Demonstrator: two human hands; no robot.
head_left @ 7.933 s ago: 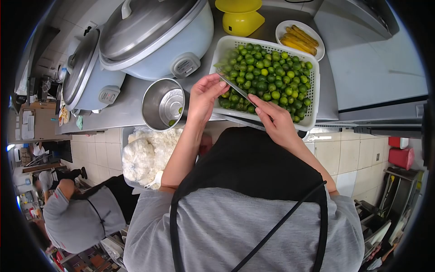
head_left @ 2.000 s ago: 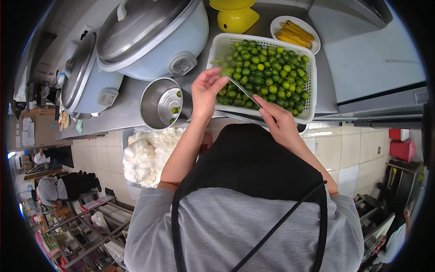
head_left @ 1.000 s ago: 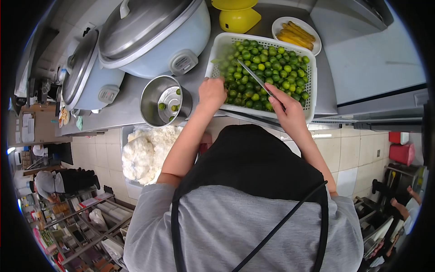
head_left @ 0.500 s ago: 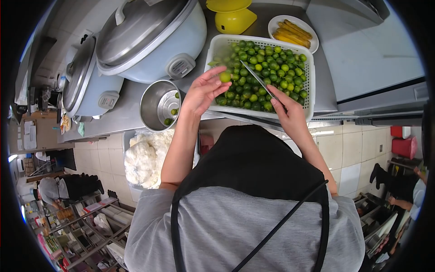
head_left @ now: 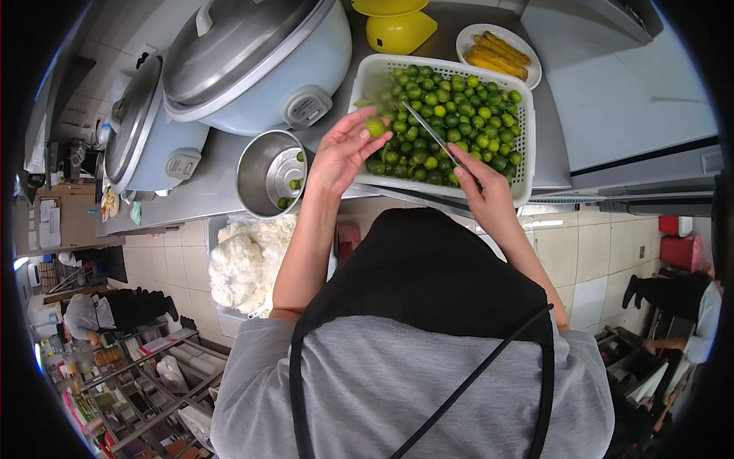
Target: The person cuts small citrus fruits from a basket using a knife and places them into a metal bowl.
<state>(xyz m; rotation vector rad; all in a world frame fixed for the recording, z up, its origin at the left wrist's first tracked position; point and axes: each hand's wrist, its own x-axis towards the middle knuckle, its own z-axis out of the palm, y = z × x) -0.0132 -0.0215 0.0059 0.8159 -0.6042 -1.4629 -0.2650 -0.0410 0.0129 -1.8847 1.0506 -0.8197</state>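
Observation:
Between the thumb and fingers of my left hand is a small green lime, held over the left side of a white basket. My right hand grips a knife by its handle, the blade slanting up and left above the fruit. Many small limes fill the basket. Left of my left wrist, a steel pot holds a few green limes at its bottom right.
Two large rice cookers stand on the steel counter at left. Behind the basket are a yellow scale and a white plate of long yellow-brown food. Below the counter sits a bin of white bagged stuff. Two people are at the edges.
My left hand has tilted slightly, still with the lime. The knife has shifted a little left. At right, the other person's position has changed.

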